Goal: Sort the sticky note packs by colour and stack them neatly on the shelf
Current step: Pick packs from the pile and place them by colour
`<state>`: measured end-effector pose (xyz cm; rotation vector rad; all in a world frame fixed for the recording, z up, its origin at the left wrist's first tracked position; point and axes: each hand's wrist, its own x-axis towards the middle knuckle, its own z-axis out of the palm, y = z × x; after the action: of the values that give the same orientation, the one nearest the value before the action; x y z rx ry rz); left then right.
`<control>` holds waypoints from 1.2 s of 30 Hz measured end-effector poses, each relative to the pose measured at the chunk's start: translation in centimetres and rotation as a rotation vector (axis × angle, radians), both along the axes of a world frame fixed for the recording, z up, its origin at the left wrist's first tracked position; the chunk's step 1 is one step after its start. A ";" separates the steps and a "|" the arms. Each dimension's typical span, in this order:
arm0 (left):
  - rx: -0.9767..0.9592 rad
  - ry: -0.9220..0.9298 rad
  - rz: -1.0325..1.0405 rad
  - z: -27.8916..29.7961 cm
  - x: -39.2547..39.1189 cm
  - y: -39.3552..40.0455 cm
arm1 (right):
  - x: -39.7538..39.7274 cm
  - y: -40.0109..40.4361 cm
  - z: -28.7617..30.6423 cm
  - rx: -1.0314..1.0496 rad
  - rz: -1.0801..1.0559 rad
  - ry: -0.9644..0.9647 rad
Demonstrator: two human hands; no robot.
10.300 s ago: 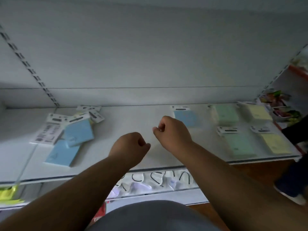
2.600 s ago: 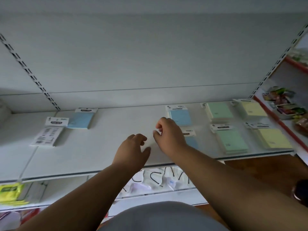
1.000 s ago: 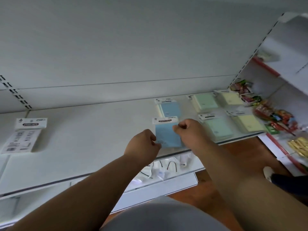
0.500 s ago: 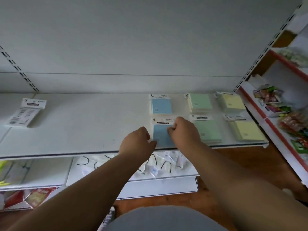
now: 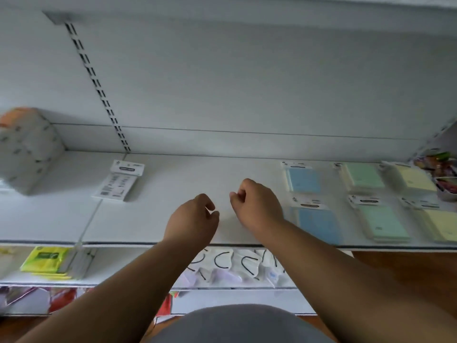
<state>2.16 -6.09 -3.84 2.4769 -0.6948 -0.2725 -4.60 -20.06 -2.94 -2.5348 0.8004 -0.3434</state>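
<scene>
Head view shows the left hand (image 5: 191, 222) and right hand (image 5: 257, 203) side by side over the bare middle of the white shelf (image 5: 173, 184), both loosely curled with fingers bent inward and holding nothing. At the right of the frame lie sorted packs in two rows: blue sticky note packs (image 5: 319, 225), green sticky note packs (image 5: 382, 225) and yellow sticky note packs (image 5: 442, 227). One face-down pack (image 5: 118, 183) lies apart at centre left.
</scene>
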 end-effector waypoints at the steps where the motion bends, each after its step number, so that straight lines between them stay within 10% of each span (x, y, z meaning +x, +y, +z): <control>1: 0.007 -0.004 0.017 -0.1 1.4 1.5 | 1.5 1.3 0.0 0.007 0.011 -0.001; 17: 0.316 -0.248 0.140 -2.4 16.7 13.1 | 16.2 13.3 -1.5 0.575 0.034 0.096; 26: -0.394 0.218 0.344 0.1 16.5 13.1 | 15.7 12.8 -1.1 0.996 -0.121 -0.044; 29: -0.472 0.470 0.292 -0.9 14.5 11.8 | 14.6 11.6 -1.0 0.989 -0.219 -0.155; 36: -0.220 0.274 -0.046 -1.7 10.7 6.9 | 8.5 6.2 -1.5 0.634 -0.366 -0.299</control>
<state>12.86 0.86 -5.59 2.1640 -0.6292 -0.5133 3.87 -13.81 -4.44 -1.7036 1.0514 -0.4804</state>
